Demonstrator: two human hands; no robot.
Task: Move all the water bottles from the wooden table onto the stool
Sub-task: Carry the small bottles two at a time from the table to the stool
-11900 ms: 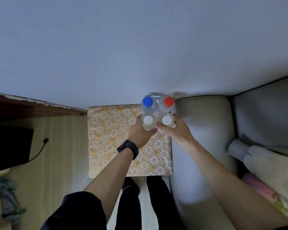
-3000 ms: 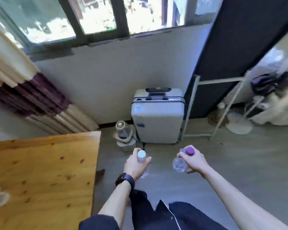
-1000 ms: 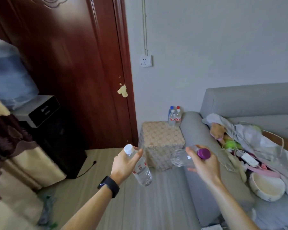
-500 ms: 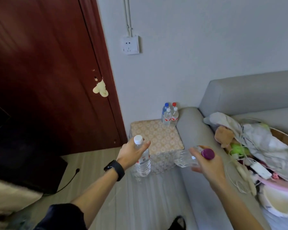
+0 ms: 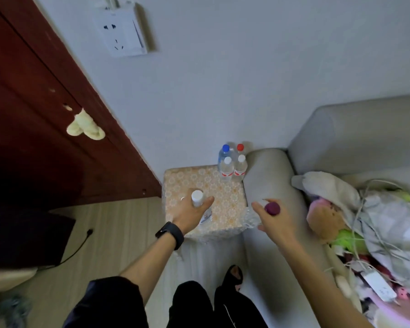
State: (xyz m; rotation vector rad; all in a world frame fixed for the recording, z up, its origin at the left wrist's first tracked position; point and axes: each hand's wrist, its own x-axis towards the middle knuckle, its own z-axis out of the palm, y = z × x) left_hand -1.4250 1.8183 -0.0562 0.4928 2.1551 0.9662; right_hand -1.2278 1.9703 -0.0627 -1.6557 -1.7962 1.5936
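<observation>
Black wristband [image 5: 169,235] on left wrist, dark short sleeve [image 5: 109,301], black trousers [image 5: 194,304], bare forearms.

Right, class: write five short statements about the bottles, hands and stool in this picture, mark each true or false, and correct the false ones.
1. Four bottles stand on the stool. True.
2. The left hand holds a white-capped bottle. True.
3. The right hand is empty. False: it holds a purple-capped bottle.
4. The standing bottles sit at the stool's front edge. False: they cluster at the far corner by the sofa arm.
5. All standing bottles have white caps. False: one blue cap, one red cap, two white.
</observation>
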